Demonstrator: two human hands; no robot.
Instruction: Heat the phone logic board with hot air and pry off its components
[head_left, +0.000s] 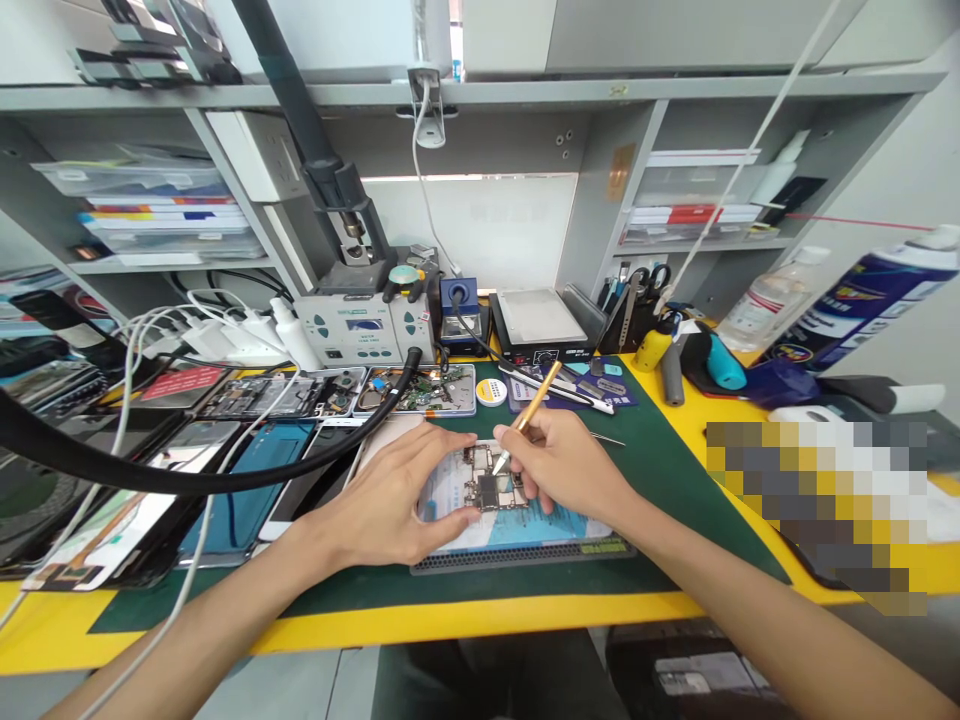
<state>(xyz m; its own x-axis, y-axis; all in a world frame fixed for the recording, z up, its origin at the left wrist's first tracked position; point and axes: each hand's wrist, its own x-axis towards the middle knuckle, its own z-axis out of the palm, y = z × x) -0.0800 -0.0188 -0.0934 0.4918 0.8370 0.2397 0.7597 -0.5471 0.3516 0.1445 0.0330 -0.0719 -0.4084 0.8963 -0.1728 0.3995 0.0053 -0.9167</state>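
Note:
A small phone circuit board [489, 480] lies on a blue and white pad [525, 528] on the green mat [660, 470]. My left hand [394, 495] rests on the pad's left side, thumb and fingers pinching the board's edges to hold it steady. My right hand [566, 465] is closed around a gold-handled tool [534, 400], held like a pen, its tip touching the board's upper right part.
Opened phones and parts trays [416, 390] lie to the left and behind. A rework station [367, 325], a hot plate [540, 325], a tool cup with scissors [637, 310], bottles [772, 295] and a spray can [870, 295] stand at the back and right. A thick black hose [187, 480] crosses the left.

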